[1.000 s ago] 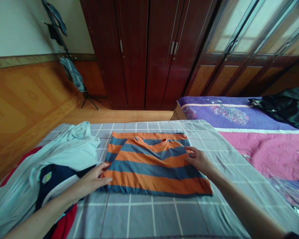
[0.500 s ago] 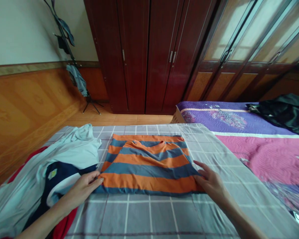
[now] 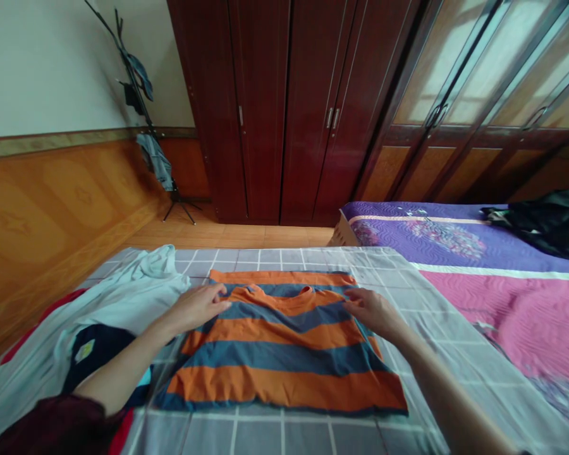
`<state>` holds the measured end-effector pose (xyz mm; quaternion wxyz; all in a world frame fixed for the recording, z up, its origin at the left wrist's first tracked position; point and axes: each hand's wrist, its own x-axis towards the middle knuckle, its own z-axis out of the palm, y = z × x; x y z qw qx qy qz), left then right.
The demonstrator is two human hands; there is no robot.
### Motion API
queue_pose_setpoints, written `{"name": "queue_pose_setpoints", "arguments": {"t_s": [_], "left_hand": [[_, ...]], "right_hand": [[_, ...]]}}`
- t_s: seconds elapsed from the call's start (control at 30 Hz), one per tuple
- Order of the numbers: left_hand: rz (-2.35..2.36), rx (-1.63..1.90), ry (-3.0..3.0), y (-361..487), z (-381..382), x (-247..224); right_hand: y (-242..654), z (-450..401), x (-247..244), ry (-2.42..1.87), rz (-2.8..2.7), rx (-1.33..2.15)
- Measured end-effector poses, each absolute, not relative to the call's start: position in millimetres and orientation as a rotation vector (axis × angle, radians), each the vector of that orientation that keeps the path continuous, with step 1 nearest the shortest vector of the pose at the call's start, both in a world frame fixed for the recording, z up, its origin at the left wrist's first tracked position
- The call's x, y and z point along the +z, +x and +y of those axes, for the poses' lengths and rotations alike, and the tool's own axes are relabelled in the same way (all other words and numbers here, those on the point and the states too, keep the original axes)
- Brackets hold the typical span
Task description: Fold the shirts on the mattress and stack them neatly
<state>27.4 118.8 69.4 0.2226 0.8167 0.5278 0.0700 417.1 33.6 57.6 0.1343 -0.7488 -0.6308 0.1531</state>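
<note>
An orange and blue-grey striped shirt (image 3: 284, 354) lies folded on a grey checked bedsheet (image 3: 265, 436), its collar toward the far side. My left hand (image 3: 205, 307) is over the shirt's upper left corner, near the collar, fingers bent and slightly apart. At the upper right corner, my right hand (image 3: 367, 309) touches or hovers just above the cloth, fingers apart. No fabric is visibly pinched in either hand.
Left of the shirt lie a pale garment (image 3: 118, 291), a navy one (image 3: 99, 347) and some red cloth. Beyond stand a coat rack (image 3: 142, 107) and a dark red wardrobe (image 3: 265, 126). A purple and pink bed (image 3: 455, 234) with black clothing (image 3: 550, 221) is on the right.
Both hands have moved from the shirt's near corners up to its collar end. The shirt's near edge now reaches closer to me and looks wider. The view has shifted slightly.
</note>
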Motion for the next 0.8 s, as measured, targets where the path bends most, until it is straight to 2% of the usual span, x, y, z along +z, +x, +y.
{"name": "queue_pose_setpoints", "arguments": {"t_s": [0.13,0.27,0.53,0.8], "left_hand": [[1.427,0.374,2.122,66,151,36],[1.413,0.484,2.055,70,159,14],[1.408,0.754,1.77,59,173,-1],[1.457,0.758,1.866,65,168,-1]], "right_hand": [[404,75,49,-2.132,-1.897,0.479],[400,88,35,-2.103,-1.9,0.514],[400,99,17,-2.06,-1.748,0.452],[398,100,16,-2.077,-1.687,0.357]]}}
